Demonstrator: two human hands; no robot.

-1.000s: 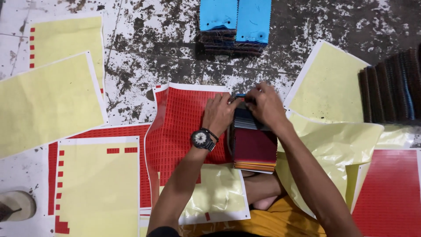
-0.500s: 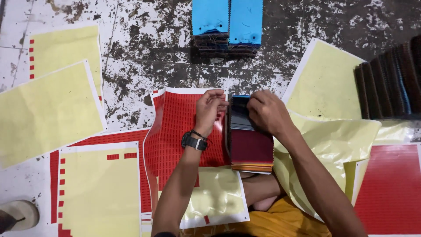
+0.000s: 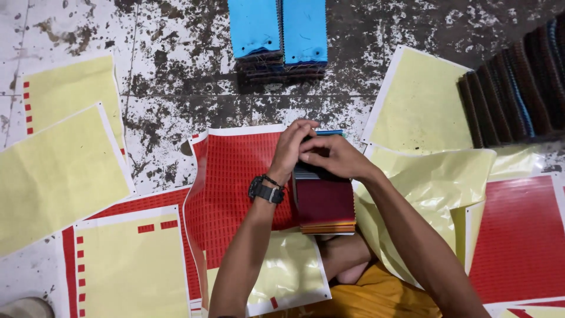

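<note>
A thick stack of fabric swatches, maroon on top with coloured edges below, rests on the floor in front of me. My left hand, with a black watch on the wrist, and my right hand meet over the stack's far end, fingers closed on the dark upper swatches there. A red sticker sheet lies just left of the stack, under my left forearm.
Two blue-topped swatch stacks sit at the top centre. A row of dark swatches stands at the upper right. Yellow backing sheets and red sticker sheets are spread over the stained floor. My knee lies below the stack.
Both hands have closed together over the far end of the stack; the left hand shifted right from the red sheet onto the swatches. The view has moved slightly.
</note>
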